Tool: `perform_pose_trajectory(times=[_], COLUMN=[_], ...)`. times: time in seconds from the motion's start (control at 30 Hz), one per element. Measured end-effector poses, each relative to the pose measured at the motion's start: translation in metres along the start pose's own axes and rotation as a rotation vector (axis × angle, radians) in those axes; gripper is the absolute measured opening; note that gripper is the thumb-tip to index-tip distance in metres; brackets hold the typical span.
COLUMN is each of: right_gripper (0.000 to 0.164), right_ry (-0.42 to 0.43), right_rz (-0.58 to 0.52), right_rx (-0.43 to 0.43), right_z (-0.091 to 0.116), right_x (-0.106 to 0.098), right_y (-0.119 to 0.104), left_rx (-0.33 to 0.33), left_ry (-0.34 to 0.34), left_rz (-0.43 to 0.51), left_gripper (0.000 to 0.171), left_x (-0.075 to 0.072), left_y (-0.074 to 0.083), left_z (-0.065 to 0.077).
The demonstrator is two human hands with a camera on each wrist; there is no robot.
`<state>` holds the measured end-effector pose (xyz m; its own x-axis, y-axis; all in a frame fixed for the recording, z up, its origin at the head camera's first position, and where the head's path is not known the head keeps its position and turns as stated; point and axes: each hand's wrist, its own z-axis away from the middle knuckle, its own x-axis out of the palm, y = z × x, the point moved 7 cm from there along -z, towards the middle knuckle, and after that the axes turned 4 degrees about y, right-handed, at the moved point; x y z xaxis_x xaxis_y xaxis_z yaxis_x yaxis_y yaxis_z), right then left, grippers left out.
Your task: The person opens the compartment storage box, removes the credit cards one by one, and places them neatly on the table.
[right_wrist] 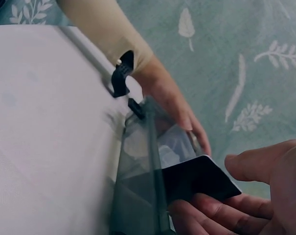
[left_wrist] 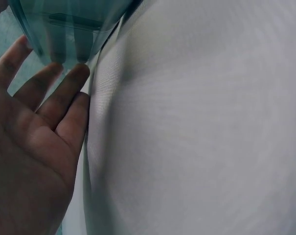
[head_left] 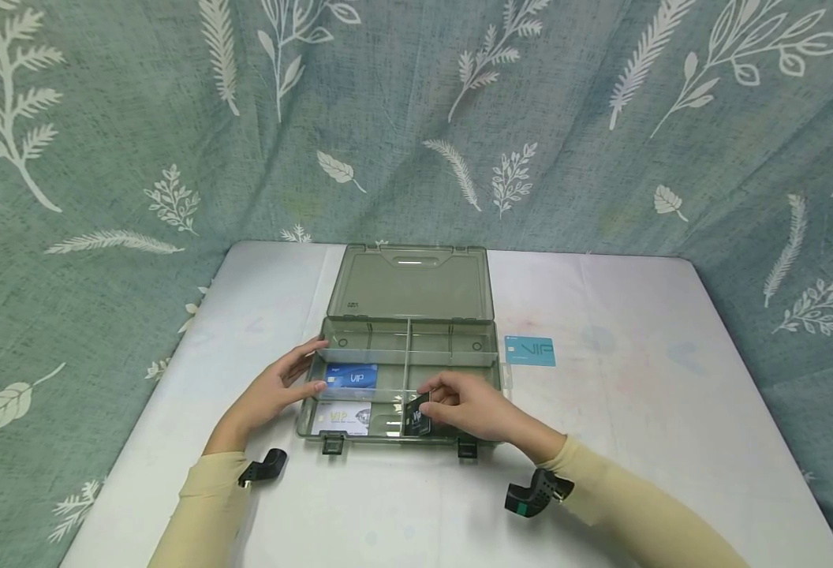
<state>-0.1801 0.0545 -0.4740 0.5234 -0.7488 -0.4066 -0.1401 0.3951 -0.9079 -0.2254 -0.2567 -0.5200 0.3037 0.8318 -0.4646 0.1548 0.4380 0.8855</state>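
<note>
In the head view, a translucent grey-green divided box [head_left: 388,438] lies with its lid [head_left: 412,284] folded back. My right hand [head_left: 475,406] is over the front right compartment and holds a black VIP card [head_left: 417,416] between thumb and fingers. That card [right_wrist: 199,178] is tilted, partly behind the box wall in the right wrist view. My left hand [head_left: 270,398] rests against the box's left side with its fingers extended. A blue VIP card [head_left: 351,376] lies in the middle left compartment, and a white VIP card [head_left: 342,419] in the front left one.
A light-blue VIP card [head_left: 530,351] lies on the white table [head_left: 636,410], to the right of the box. Two latches [head_left: 332,444] hang from the box's front edge. Patterned green cloth [head_left: 388,118] rises behind the table.
</note>
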Motion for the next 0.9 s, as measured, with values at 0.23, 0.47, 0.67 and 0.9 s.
perform_pose_trajectory(times=[0.23,0.47,0.67,0.9], right_gripper=[0.033,0.032,0.031,0.029], right_ry=[0.015,0.018,0.034,0.034], right_rz=[0.011,0.045,0.012,-0.075], right_rx=[0.013,0.01,0.024,0.067], right_z=[-0.001,0.0,0.002,0.008], right_x=[0.002,0.0,-0.002,-0.008], right_y=[0.0,-0.002,-0.001,0.002], left_rx=[-0.003,0.001,-0.003,-0.006], left_ry=[-0.002,0.001,0.003,0.002], left_rz=[0.0,-0.005,-0.009,-0.005], left_gripper=[0.071,0.071,0.071,0.071], left_x=[0.0,0.0,0.0,0.0], left_y=[0.002,0.001,0.0,0.0], left_z=[0.0,0.0,0.0,0.0])
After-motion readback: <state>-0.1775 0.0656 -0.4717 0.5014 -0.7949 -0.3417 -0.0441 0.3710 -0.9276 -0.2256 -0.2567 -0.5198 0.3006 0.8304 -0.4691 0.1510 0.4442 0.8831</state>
